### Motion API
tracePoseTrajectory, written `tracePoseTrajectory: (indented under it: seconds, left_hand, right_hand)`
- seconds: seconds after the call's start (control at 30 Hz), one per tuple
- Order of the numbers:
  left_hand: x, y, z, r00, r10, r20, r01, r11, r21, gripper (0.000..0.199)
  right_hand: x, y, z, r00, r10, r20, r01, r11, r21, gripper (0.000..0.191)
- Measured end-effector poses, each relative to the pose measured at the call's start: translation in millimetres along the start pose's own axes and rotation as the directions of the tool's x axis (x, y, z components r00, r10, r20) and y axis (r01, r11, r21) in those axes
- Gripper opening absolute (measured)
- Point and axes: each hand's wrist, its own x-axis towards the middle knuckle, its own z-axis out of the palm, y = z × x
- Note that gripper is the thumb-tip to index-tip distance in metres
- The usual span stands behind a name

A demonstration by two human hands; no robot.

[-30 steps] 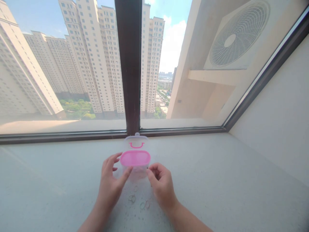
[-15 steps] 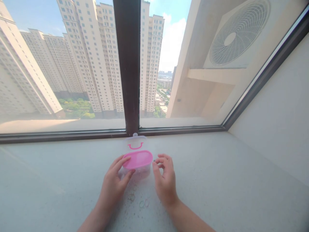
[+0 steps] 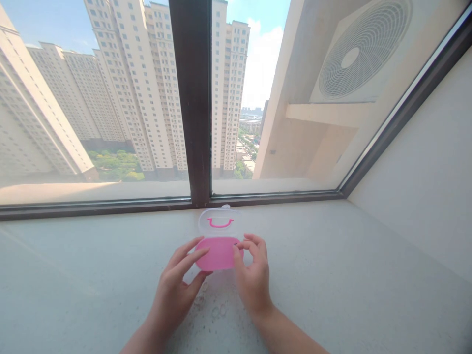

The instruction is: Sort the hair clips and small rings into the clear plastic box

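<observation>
Clock set on the box, 12 toward the window.

Box: mid-sill, near the window, pink top tipped toward the viewer, or so it seems. Whether that pink top is a tray or a cover, cannot tell; clear body mostly hidden below it.

Lid: clear, open, at 12, with a curved pink handle.

Left hand: at 8, moderately spread, holding the box's left end. Thumb at the near edge, fingers on the pink top and its far-left rim.

Right hand: at 4, narrow pinch, fingertips over the pink top's right end. Between them a small dark bit; too small to name. Touching the pink or just above it, cannot tell.

Rings: several thin, pale loops on the sill, from just beside the left thumb out to 6, apart from the box.

Progress, as judged: lid open, box steadied, that part done. Bit not yet released; rings lie outside, unhandled. Contents of the box not visible, so no count of what is finished.

Farther out: dark window frame at 11 to 12; white wall at 2; beyond the glass, fan unit at 1, towers at 11.
</observation>
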Motion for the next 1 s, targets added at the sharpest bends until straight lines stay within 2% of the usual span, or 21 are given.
tracePoseTrajectory:
  seconds: [0.47,0.73,0.87,1.0]
  left_hand:
    - [-2.6,1.3,0.6,0.999,-0.014,0.036,0.014,1.0,-0.011,0.035]
    - [-1.5,1.4,2.2,0.999,-0.041,0.035,0.042,0.999,-0.015,0.033]
    - [-1.7,-1.9,1.9,0.995,-0.098,-0.007,0.098,0.995,-0.013,0.032]
    - [-0.3,-7.6,1.6,0.976,-0.213,-0.048,0.213,0.977,-0.016,0.034]
  right_hand:
    - [1.5,-1.2,-1.4,0.998,0.056,-0.01,-0.056,0.998,-0.029,0.014]
    - [1.2,-1.5,-2.4,1.0,0.032,0.002,-0.032,0.999,-0.004,0.016]
    - [0.1,-3.7,-3.3,1.0,-0.008,-0.01,0.008,0.999,0.035,0.018]
    - [-3.1,-6.3,-5.5,0.997,-0.073,-0.03,0.075,0.993,0.089,0.013]
